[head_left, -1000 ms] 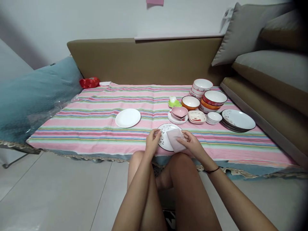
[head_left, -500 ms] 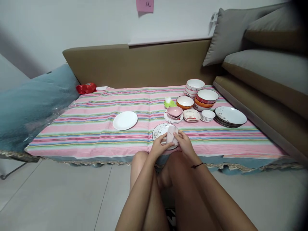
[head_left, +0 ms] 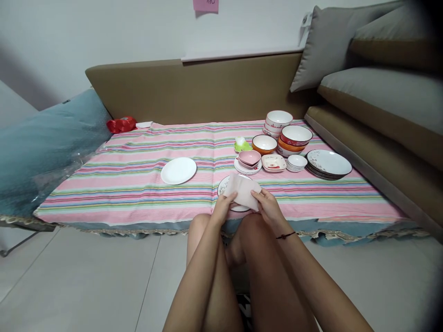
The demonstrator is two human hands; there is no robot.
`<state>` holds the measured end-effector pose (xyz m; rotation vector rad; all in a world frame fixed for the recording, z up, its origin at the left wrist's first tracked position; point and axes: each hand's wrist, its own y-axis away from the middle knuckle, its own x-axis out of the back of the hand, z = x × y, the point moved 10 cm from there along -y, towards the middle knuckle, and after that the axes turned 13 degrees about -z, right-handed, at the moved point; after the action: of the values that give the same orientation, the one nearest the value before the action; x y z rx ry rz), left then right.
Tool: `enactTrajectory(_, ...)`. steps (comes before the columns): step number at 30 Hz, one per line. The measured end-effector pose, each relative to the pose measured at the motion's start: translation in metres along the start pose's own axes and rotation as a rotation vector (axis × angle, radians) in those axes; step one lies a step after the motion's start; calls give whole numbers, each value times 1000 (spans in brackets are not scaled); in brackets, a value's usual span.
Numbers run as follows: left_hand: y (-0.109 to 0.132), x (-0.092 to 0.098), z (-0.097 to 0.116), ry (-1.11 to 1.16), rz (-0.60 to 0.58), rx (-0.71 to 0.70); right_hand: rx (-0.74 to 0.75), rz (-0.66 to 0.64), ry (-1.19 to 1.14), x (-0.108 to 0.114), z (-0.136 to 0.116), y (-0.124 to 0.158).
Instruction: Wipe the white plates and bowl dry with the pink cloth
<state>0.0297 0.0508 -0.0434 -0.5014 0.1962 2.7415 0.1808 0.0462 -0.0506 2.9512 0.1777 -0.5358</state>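
A pale pinkish-white cloth or tissue is spread between my two hands. My left hand pinches its left edge between thumb and fingers. Its right edge is in the grip of my right hand. Right under the cloth lies a dark-rimmed, flower-patterned plate near the front edge of the seat, partly covered by the cloth and my hands. Beyond it are small white plates with pink bowls on top. Off to the left lies a plain white plate.
Square dishes, small white dishes and a stack of dark-rimmed plates stand to the right. Behind them are an orange bowl, stacked bowls and a green dish. A red bundle lies at the far left.
The cloth, folded narrow before, is now opened out wider between my hands. My hands have moved apart, each holding an edge. The view has shifted slightly.
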Motion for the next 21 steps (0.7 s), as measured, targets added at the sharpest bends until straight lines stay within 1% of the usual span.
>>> enactTrajectory(2, -2, 1, -1, 180, 11, -39, -50, -4, 33, 8, 9, 3)
enactTrajectory(4, -4, 1, -2, 260, 11, -46, -43, 44, 145, 21, 9, 5)
enactTrajectory(6, -5, 2, -5, 255, 17, -31, 73, 137, 325, 35, -9, 7)
enactTrajectory(7, -5, 3, -6, 232, 19, -16, 139, 158, 412, 36, -21, 7)
enactTrajectory(8, -5, 4, -7, 201, 21, -1, 181, 143, 474, 34, -31, 6)
enactTrajectory(9, -5, 4, -8, 166, 22, 15, 184, 88, 502, 28, -37, 3)
enactTrajectory(10, -5, 5, -8, 131, 19, 31, 145, 0, 501, 20, -38, -1)
enactTrajectory(12, -4, 6, -8, 60, 18, 50, 17, -208, 453, 0, -35, -8)
enactTrajectory(13, -3, 7, -6, 18, 25, 52, -31, -290, 425, -8, -34, -10)
enactTrajectory(14, -2, 9, -4, -29, 34, 51, -53, -341, 407, -13, -35, -11)
enactTrajectory(15, -1, 10, -2, -79, 36, 50, -49, -359, 403, -15, -37, -13)
enactTrajectory(17, -1, 8, 0, -144, 4, 49, 1, -300, 423, -6, -43, -20)
enactTrajectory(19, -1, 1, -2, -140, -60, 61, 35, -228, 477, 7, -43, -27)
enactTrajectory(21, -3, -2, -7, -115, -90, 88, 44, -178, 578, 19, -39, -33)
